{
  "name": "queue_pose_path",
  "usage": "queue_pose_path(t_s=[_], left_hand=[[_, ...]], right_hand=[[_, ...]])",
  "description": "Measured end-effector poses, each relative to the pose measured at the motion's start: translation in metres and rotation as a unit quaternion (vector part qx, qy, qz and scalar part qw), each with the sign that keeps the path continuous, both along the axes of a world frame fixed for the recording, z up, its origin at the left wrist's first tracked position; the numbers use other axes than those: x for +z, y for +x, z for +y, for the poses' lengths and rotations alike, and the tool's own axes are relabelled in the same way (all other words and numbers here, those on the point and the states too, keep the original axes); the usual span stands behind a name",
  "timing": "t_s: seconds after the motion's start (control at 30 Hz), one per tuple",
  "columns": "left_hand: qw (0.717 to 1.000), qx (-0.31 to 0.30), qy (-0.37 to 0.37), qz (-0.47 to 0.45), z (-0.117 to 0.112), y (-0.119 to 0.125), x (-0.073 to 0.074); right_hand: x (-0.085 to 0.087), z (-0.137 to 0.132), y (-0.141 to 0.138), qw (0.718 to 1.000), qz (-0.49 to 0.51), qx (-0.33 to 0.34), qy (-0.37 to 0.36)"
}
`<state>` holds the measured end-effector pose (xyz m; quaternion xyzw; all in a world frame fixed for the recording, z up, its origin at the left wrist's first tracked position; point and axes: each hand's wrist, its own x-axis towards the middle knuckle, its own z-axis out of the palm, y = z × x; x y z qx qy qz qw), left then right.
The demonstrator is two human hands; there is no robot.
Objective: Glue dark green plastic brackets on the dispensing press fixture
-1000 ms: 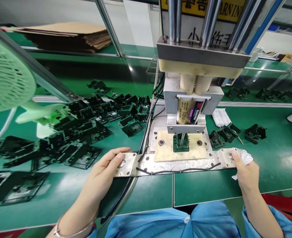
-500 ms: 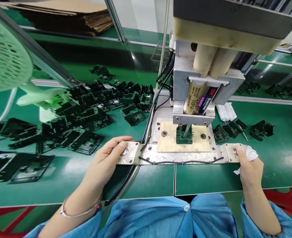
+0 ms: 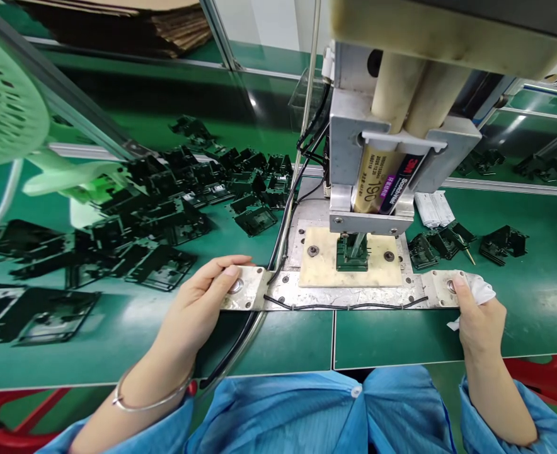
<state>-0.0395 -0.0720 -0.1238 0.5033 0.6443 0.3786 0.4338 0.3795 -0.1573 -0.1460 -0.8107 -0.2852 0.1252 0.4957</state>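
My left hand [image 3: 198, 309] lies on the left end of a metal base plate [image 3: 307, 296], its thumb on the round button [image 3: 235, 287] there. My right hand [image 3: 477, 318] holds a crumpled white cloth [image 3: 481, 291], and its thumb presses the right button [image 3: 450, 286]. Between them a beige block [image 3: 326, 265] carries a small green part [image 3: 351, 255]. The nozzle of a twin adhesive cartridge [image 3: 385, 186] in a grey press head [image 3: 349, 135] reaches down onto that part.
Several black plastic housings [image 3: 160, 214] cover the green table to the left, and a few more [image 3: 503, 243] lie to the right. A green fan [image 3: 4, 107] stands at far left. Black cables [image 3: 283, 221] run beside the press. White packets [image 3: 432, 208] lie behind the right parts.
The view has tipped down and drawn closer to the press. Both hands stay on the plate's buttons, and the cartridge nozzle stays down on the green part.
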Motion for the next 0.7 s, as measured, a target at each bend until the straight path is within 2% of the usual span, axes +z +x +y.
queue_pose_path(t_s=[0.1, 0.43, 0.53, 0.7], left_hand=[[0.999, 0.006, -0.021, -0.043, -0.001, 0.001, 0.003], [0.999, -0.003, -0.031, -0.031, 0.000, -0.002, 0.002], [0.998, -0.037, -0.026, 0.036, 0.000, -0.002, 0.015], [0.971, -0.106, 0.012, 0.215, 0.005, 0.005, 0.057]], right_hand=[[0.000, 0.000, -0.001, 1.000, 0.005, -0.006, -0.002], [0.001, -0.004, 0.001, 0.999, 0.026, -0.012, -0.045], [0.002, -0.003, 0.002, 0.996, 0.043, -0.023, -0.073], [0.006, -0.004, 0.000, 0.993, 0.062, -0.022, -0.102]])
